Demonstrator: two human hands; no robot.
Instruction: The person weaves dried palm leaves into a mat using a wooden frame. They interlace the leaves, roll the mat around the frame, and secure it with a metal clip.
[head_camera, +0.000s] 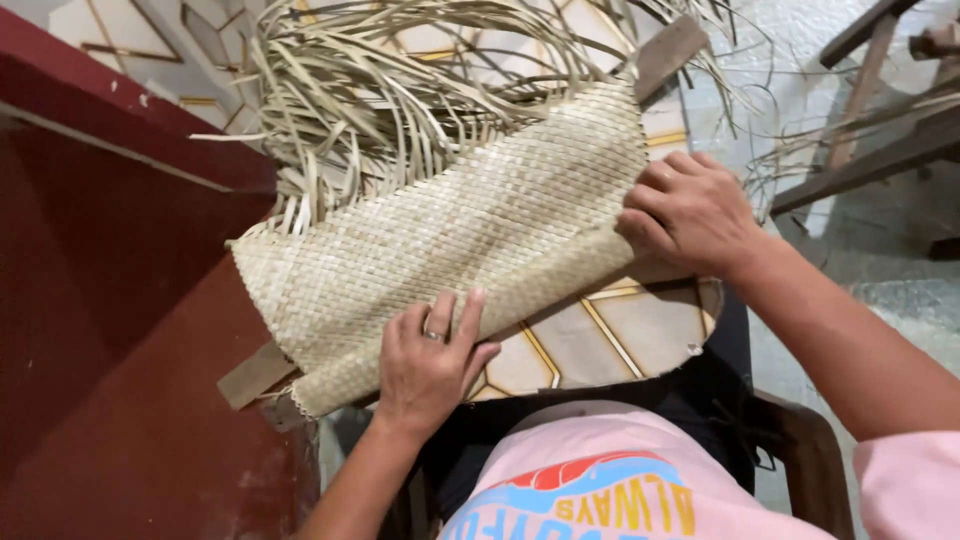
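Left hand (428, 362) lies palm down on the near edge of the woven mat (450, 235), fingers spread and nearly flat, a ring on one finger; it presses the weave rather than gripping it. Right hand (688, 212) sits at the mat's right edge, fingers curled over the border so that they pinch the folded weave.

The mat, pale straw in a tight check pattern, rests across a patterned board (610, 335) on the person's lap, tilted from lower left up to the right. Loose unwoven strips (370, 90) fan out from its far edge. A dark red wall or panel (110, 300) stands to the left; wooden furniture legs (870, 110) show at upper right.

Judgement: the woven section is being held down and squared at its edge, with weaving paused. The next move calls for steady pressure from the flat hand while the other draws the border tight.
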